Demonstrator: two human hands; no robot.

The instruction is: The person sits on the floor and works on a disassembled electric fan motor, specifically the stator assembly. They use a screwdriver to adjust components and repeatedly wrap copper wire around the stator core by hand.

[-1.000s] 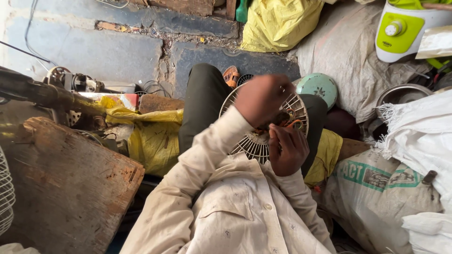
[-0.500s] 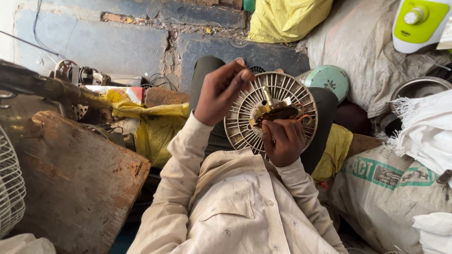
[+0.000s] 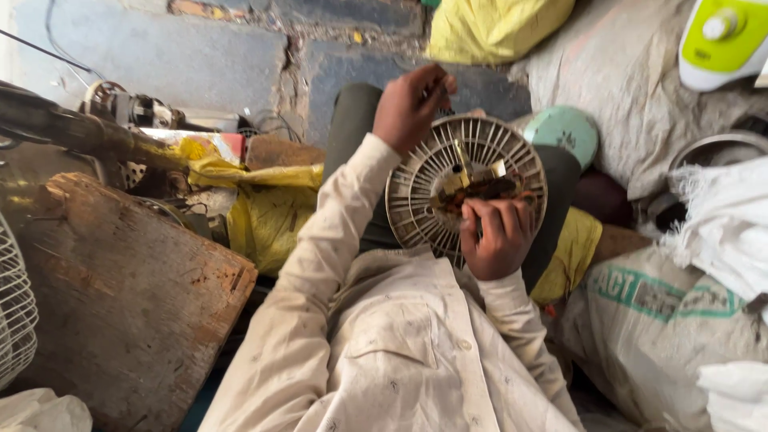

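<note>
A round, off-white ribbed fan housing (image 3: 424,188) rests on my lap, with copper windings and brass-coloured metal parts (image 3: 480,186) at its centre. My right hand (image 3: 498,238) grips its near edge, the fingers curled over the windings. My left hand (image 3: 410,106) is raised at the housing's far rim. Its fingertips pinch something small and dark that I cannot make out. Both cream sleeves are dirty.
A worn wooden board (image 3: 120,296) lies to the left, beside a white wire fan grille (image 3: 14,316). Yellow bags (image 3: 264,204), an old motor (image 3: 120,108), a teal round lid (image 3: 564,132), woven sacks (image 3: 664,320) and a green-white appliance (image 3: 724,40) crowd around me.
My left hand has moved from over the housing's face to its far rim, fingers now pinched. My right hand stays on the near edge. The housing face is now uncovered.
</note>
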